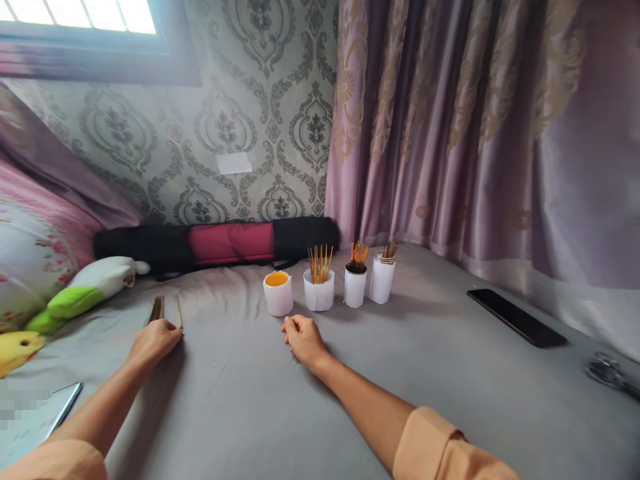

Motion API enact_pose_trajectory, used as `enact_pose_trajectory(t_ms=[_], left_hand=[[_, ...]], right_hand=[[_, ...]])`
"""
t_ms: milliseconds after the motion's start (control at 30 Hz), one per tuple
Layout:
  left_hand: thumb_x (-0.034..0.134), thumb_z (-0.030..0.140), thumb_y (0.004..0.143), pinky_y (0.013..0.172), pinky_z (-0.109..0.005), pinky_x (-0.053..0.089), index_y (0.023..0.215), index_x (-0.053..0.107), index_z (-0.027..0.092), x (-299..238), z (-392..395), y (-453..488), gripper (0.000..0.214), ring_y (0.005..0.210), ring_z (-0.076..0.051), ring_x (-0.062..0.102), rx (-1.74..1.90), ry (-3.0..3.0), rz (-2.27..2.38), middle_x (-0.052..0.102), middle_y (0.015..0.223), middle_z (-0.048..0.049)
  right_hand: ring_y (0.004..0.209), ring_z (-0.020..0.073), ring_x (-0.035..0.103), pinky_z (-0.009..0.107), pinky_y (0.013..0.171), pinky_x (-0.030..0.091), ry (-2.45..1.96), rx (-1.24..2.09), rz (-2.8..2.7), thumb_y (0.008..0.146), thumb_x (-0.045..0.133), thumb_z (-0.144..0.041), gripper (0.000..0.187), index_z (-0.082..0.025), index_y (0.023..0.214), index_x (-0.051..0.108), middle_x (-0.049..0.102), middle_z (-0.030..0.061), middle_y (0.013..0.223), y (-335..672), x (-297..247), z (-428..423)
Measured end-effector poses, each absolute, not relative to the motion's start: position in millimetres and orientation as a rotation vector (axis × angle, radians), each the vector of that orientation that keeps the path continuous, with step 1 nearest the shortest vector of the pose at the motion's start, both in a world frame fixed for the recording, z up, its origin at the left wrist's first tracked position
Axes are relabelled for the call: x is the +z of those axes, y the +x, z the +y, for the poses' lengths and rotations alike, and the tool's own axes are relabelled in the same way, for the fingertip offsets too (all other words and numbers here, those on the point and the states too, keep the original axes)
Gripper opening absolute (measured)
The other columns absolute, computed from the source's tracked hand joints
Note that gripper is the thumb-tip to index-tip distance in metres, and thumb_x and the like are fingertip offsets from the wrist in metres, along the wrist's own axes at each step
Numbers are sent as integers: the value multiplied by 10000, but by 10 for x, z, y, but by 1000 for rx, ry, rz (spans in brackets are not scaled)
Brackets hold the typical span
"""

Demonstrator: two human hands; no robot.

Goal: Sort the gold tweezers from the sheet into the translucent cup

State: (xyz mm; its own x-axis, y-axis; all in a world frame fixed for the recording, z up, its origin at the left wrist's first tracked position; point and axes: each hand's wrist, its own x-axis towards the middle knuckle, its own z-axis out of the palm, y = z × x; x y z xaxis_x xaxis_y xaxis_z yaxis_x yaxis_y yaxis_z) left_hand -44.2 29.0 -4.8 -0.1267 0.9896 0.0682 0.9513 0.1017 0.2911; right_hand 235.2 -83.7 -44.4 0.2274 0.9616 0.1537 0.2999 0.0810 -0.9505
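Note:
My left hand (155, 340) lies on the grey bed sheet (400, 373) with its fingers closed around a bundle of thin sticks (165, 310) that poke out past the fingertips. My right hand (303, 339) rests on the sheet as a loose fist, just in front of four white paper-wrapped cups. The leftmost cup (278, 293) has an orange inside and no sticks. The second cup (319, 288) holds several yellow-orange sticks. The third cup (355, 283) holds orange sticks. The fourth cup (382, 278) holds brown sticks.
A black and red rolled mat (220, 243) lies along the patterned wall. A green and white plush toy (90, 290) sits at the left. A black phone (517, 317) and scissors (610, 373) lie at the right near the purple curtain (480, 133).

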Motion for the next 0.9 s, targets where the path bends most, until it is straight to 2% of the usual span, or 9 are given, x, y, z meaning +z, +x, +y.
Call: enact_pose_trajectory(t_ms=[300,467,700,900], left_hand=[[566,323,581,588,-264,373,643,585,172,-76,344,-458,164,783,-292,578,424,1959,2199,637,703,-102],[558,249,576,591,-265,368,592,577,182,-89,383,-444,71,785,-295,575,416,1954,2206,632,662,-84],[580,288,551,588,-280,374,577,580,171,-43,403,-422,120,774,-311,573,407,1923,2204,613,647,-106],[568,233,531,589,-284,374,560,566,176,-59,457,-433,65,770,-313,568,376,1897,2211,590,615,-94]], right_hand=[[425,62,429,168,440,321,-1414,761,-1282,834,357,-368,344,-141,689,571,502,-19,491,2354,-453,-843],[430,65,435,170,437,321,-1426,751,-1293,834,357,-373,350,-141,693,577,513,-16,499,2355,-459,-840],[423,65,429,168,427,319,-1421,768,-1290,833,351,-373,346,-147,689,570,501,-19,493,2355,-456,-844],[428,66,436,169,426,314,-1406,762,-1298,832,352,-386,351,-147,691,568,502,-19,496,2354,-482,-835]])
